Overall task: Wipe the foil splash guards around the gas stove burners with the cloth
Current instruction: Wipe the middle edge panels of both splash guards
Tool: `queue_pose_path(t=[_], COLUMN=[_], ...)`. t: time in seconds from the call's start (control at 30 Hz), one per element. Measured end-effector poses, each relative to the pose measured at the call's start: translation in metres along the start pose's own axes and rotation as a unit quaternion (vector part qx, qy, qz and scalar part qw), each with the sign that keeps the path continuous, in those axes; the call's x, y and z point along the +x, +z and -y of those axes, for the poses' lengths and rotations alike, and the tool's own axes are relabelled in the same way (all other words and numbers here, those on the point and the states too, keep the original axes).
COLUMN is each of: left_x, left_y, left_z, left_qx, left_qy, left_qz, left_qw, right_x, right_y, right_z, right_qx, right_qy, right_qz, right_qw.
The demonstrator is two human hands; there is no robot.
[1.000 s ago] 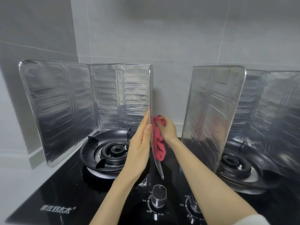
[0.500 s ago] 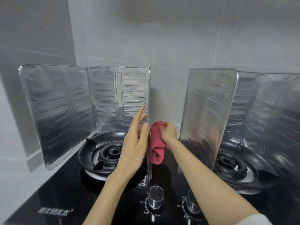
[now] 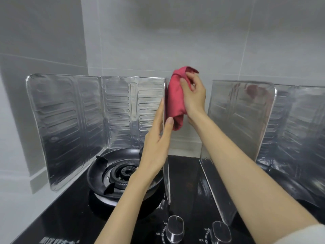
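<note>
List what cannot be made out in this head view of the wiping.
Head view only:
- outer face of the left foil guard end panel: edge-on, behind the red cloth
- the left burner: partly behind the left forearm
- the knob labels: too small
- the right foil guard: cut by right edge

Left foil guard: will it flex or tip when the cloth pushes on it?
Probably bends easily: the left foil guard is thin sheet, and the left hand braces its panel opposite the cloth. Unbraced, it likely slides.

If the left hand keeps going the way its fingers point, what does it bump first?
Probably the foil guard's back panel, near its top, or the tiled wall behind it. The left hand holds the side panel by its edge; depth is unclear.
</note>
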State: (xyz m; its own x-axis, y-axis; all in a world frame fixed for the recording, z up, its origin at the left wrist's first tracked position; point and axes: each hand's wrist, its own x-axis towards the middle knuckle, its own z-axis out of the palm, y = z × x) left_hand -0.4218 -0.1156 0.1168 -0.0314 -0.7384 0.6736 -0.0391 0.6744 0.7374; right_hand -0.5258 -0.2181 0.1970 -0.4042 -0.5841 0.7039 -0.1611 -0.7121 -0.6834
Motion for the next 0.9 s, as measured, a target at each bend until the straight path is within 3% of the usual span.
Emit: queue_pose_path(t=[0.3, 0.9], left_x=[0.004, 0.008], left_y=[-0.004, -0.008], left_z=[0.006, 0.02], left_qx=[0.002, 0.008], left_qy=[0.009, 0.011], left_qz=[-0.003, -0.005], left_qw=[1.0, 1.0], right_x=[0.01, 0.061], right_y=[0.021, 0.038], right_z=[0.0, -0.048], right_qx=[-0.053, -0.127], right_qy=[-0.036, 0.086], right_qz=[0.015, 0.043], right_qw=[0.998, 0.987])
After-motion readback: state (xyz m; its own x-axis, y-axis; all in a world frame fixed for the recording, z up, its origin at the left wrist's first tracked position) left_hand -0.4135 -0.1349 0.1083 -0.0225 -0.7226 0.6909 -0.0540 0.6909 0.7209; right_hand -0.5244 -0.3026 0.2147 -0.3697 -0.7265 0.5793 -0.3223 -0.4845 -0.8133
